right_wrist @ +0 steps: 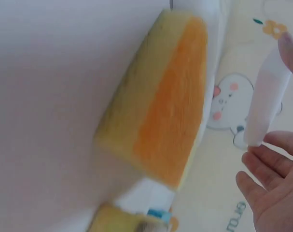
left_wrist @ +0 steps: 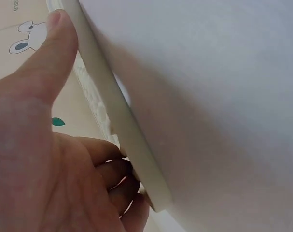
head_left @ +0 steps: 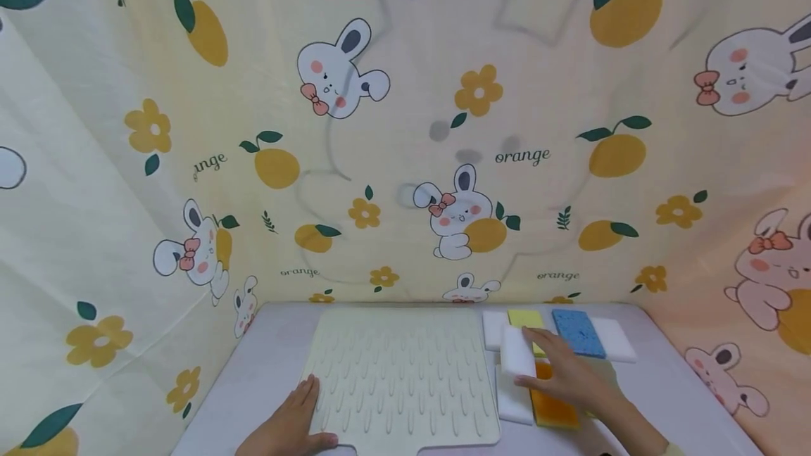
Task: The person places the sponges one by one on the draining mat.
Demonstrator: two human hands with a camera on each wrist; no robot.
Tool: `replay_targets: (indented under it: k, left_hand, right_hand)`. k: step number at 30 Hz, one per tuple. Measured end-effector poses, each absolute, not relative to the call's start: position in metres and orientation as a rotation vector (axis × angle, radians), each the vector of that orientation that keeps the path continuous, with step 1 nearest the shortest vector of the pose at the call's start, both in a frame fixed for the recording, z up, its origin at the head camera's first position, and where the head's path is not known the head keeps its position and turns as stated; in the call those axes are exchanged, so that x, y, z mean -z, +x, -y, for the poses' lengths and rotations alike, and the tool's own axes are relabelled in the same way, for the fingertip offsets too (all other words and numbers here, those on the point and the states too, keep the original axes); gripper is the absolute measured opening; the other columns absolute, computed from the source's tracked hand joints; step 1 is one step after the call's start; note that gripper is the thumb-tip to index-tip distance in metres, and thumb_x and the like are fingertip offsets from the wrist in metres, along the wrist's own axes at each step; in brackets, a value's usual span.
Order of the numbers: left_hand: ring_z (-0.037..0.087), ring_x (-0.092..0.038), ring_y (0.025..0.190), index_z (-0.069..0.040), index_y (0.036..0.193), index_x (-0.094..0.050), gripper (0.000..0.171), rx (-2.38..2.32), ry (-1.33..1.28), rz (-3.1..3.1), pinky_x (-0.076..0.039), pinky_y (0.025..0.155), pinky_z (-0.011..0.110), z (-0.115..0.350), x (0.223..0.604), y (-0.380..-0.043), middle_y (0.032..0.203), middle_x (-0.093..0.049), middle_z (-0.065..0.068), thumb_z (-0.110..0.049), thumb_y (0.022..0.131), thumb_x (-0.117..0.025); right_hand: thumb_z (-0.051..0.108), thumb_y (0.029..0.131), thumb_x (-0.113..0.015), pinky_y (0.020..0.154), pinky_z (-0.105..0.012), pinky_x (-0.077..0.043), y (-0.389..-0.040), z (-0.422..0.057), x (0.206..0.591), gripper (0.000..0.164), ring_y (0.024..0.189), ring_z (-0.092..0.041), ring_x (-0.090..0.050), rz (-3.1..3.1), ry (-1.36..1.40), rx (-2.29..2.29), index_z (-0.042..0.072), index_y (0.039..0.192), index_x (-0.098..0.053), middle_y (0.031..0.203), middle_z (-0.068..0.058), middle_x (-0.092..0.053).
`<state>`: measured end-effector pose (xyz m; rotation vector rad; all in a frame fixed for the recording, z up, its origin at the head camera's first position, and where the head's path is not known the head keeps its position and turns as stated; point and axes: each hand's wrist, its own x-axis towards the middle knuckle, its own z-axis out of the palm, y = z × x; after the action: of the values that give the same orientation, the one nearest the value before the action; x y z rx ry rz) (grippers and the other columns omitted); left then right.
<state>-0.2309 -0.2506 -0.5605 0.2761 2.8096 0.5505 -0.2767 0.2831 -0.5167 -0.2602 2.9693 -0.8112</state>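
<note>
A cream ridged drying mat (head_left: 402, 378) with a short tab at its front lies flat in the middle of the table. My left hand (head_left: 288, 421) rests at its front left corner, fingers along the left side and thumb at the front edge. In the left wrist view the thumb and fingertips touch the mat's rim (left_wrist: 119, 116). My right hand (head_left: 570, 375) pinches a white sponge (head_left: 516, 350) between thumb and fingers, raised over the sponges right of the mat. Below the hand lies an orange and yellow sponge (head_left: 556, 410), beside another white sponge (head_left: 513, 403).
A yellow sponge (head_left: 522, 318), a blue sponge (head_left: 579, 333) and a white sponge (head_left: 614, 340) lie toward the back right of the table (head_left: 671, 400). A patterned cloth (head_left: 405, 125) with rabbits and oranges walls in the table at the back and both sides.
</note>
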Motion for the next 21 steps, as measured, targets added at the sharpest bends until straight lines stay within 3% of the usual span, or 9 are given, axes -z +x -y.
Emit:
replay_targets:
  k: [8,15,21]
  left_hand:
    - [0.051,-0.026,0.158,0.016,0.16,-0.032,0.123,-0.566,0.271,-2.793,-0.028,0.125,0.067,0.249,0.56,-0.232,0.169,-0.029,0.034,-0.062,0.082,-0.086]
    - [0.052,-0.025,0.158,0.014,0.161,-0.031,0.124,-0.586,0.245,-2.782,-0.027,0.125,0.068,0.25,0.564,-0.234,0.17,-0.028,0.033,-0.062,0.08,-0.087]
    - [0.051,-0.025,0.158,0.015,0.16,-0.031,0.124,-0.553,0.263,-2.801,-0.026,0.126,0.066,0.251,0.565,-0.235,0.17,-0.029,0.033,-0.063,0.081,-0.086]
  right_hand:
    - [0.065,0.083,-0.085,0.111,-0.077,-0.04,-0.278,-0.262,0.526,0.109,0.151,-0.054,-0.035,-2.989,-0.409,0.883,0.009,0.165,-0.04,0.168,-0.025,-0.037]
    - [0.065,0.084,-0.085,0.113,-0.071,-0.044,-0.282,-0.248,0.524,0.108,0.15,-0.048,-0.041,-2.997,-0.409,0.886,0.011,0.165,-0.04,0.168,-0.023,-0.038]
    - [0.066,0.082,-0.086,0.111,-0.073,-0.044,-0.287,-0.236,0.523,0.11,0.15,-0.049,-0.041,-2.994,-0.391,0.89,0.01,0.165,-0.04,0.168,-0.023,-0.037]
